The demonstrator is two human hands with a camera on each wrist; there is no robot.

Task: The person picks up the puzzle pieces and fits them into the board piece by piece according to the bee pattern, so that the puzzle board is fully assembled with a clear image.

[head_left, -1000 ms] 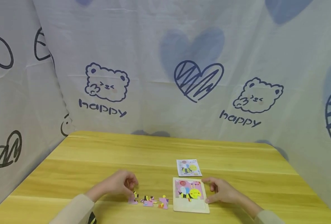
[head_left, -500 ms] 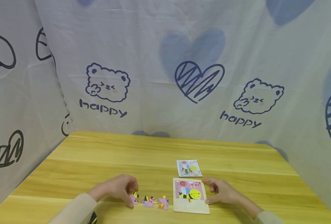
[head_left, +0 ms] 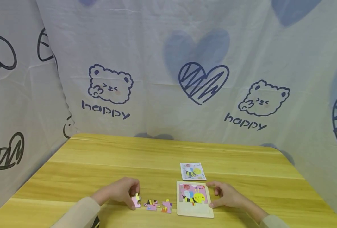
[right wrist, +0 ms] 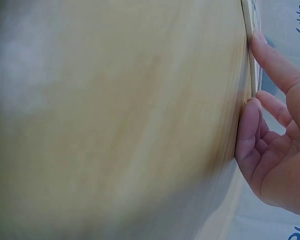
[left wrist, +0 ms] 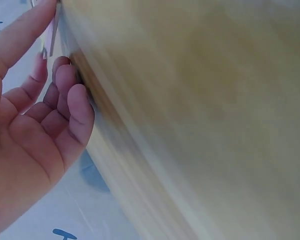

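We are seeing a pink and yellow puzzle piece (head_left: 136, 201) being pinched by the left hand (head_left: 122, 190), just beside a striped piece (head_left: 151, 205); an orange-marked piece (head_left: 166, 206) is lying between that and the board (head_left: 195, 212). The right hand (head_left: 226, 195) is touching the board's right side with outstretched thumb and index finger, not gripping. Beyond the board, we are seeing a bee card (head_left: 193, 171) lying on the table (head_left: 111, 158), and a printed cloth (head_left: 154, 95) hanging behind.
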